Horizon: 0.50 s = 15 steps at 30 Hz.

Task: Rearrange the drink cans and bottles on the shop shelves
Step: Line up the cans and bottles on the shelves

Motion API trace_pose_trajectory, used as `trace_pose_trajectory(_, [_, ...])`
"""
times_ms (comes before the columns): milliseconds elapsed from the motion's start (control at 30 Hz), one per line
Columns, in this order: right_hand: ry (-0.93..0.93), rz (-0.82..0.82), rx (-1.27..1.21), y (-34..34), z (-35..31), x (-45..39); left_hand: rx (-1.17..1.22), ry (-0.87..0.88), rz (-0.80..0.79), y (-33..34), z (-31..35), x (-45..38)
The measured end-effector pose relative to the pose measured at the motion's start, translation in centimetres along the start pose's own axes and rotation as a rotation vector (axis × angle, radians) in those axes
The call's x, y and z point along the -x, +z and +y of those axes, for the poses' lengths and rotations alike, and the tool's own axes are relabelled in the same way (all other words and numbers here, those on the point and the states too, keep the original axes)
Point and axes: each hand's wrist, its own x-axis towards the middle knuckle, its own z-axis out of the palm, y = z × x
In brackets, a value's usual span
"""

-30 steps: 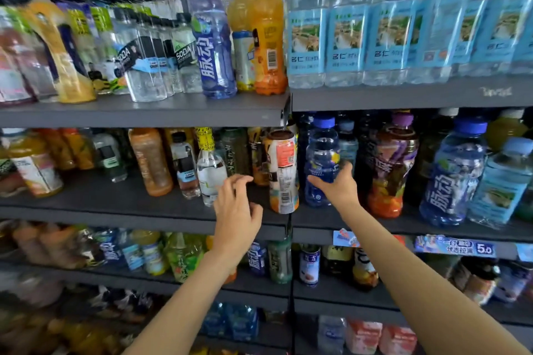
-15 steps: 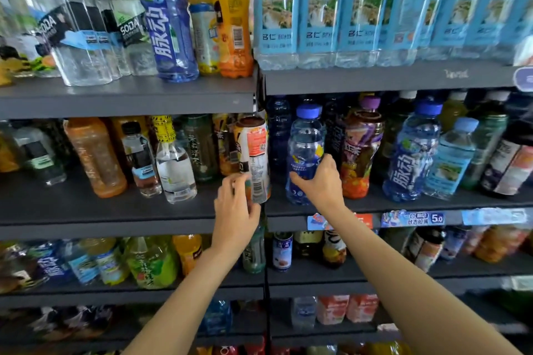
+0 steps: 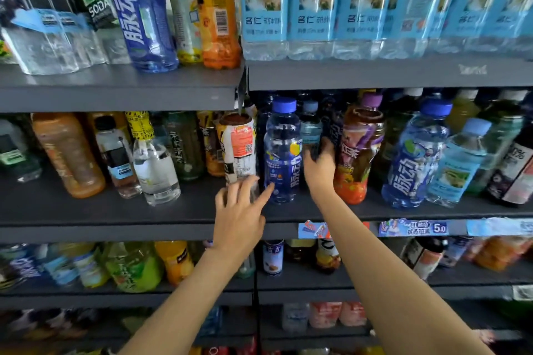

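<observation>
The left hand [image 3: 239, 210] reaches with spread fingers toward the blue bottle [image 3: 282, 153] and white can [image 3: 238, 150] on the middle shelf [image 3: 115, 210]. The right hand [image 3: 318, 166] goes behind the bottle; its blurred fingertips hide what, if anything, they grip.

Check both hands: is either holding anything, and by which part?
Left hand holds nothing; its fingers only reach toward the blue-capped bottle. Right hand reaches behind that bottle; any grip is hidden.

Left hand [image 3: 238, 216] touches the can [image 3: 238, 150]; right hand [image 3: 318, 164] seemingly grips a hidden bottle.
</observation>
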Motion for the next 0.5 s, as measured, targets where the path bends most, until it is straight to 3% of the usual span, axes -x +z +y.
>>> trace_pose_trajectory(233, [0.129,-0.022,0.123,1.8,0.6,-3.3,-0.143,0.073,0.059,-0.3,-0.3,-0.1])
trace_pose_trajectory(500, [0.003,-0.13,0.027,-0.9,2.2,1.3,-0.136,0.13,0.043,-0.5,0.9,0.1])
